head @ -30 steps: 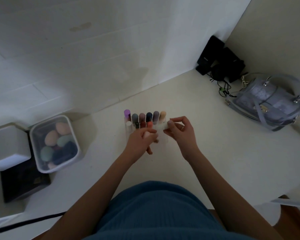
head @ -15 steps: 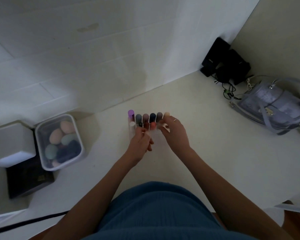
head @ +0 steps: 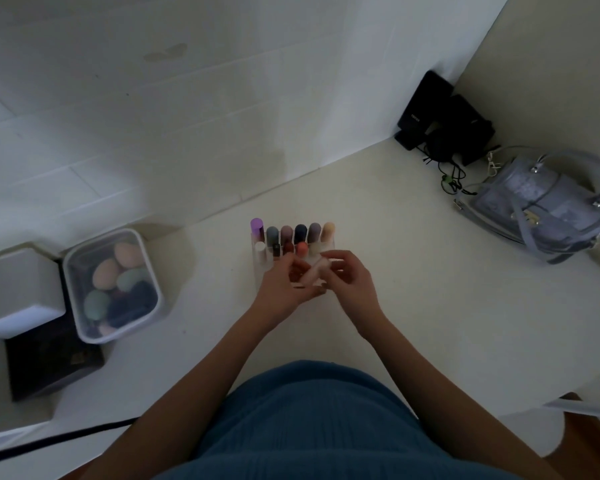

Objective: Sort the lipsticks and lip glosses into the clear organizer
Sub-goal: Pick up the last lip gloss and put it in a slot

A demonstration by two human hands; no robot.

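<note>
The clear organizer (head: 258,263) stands on the pale counter near the wall. Its back row holds several upright tubes, with a purple-capped tube (head: 256,226) at the left end and a peach one (head: 327,231) at the right. In front of them stand a white cap (head: 260,247) and a coral cap (head: 302,248). My left hand (head: 284,289) and my right hand (head: 349,280) meet just in front of the organizer. A pale pink tube (head: 312,274) lies slanted between them, and both hands touch it. The hands hide the organizer's front slots.
A clear lidded box of makeup sponges (head: 113,284) sits at the left, beside a white box (head: 14,289) on a black case (head: 49,362). Black devices with cables (head: 440,119) fill the far corner. A grey handbag (head: 548,206) lies at the right.
Both hands have drawn back a little from the organizer toward me. The pale tube is now slanted between them instead of being held near the right end of the rows.
</note>
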